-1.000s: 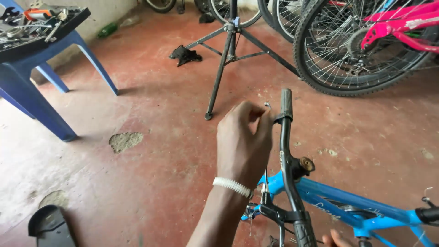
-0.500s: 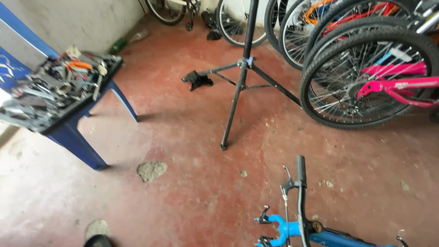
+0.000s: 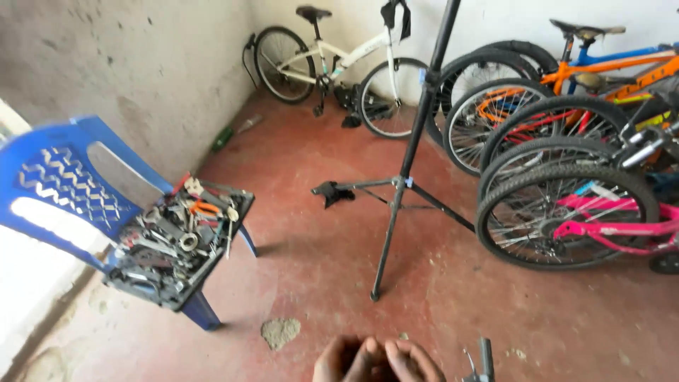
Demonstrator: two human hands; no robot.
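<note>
Red concrete floor [image 3: 537, 311] fills the frame; a hand [image 3: 378, 359] shows at the bottom edge. Its fingers curl inward beside a bicycle lever [image 3: 485, 356]; whether the grip holds anything cannot be told.

No packages, labels, signs or screens are showing anywhere here.

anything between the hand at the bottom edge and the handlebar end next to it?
Nothing visible. The hand sits just left of the handlebar end, with only bare red floor showing in the gap. Which hand it is cannot be told; its fingers look curled, holding nothing visible.
</note>
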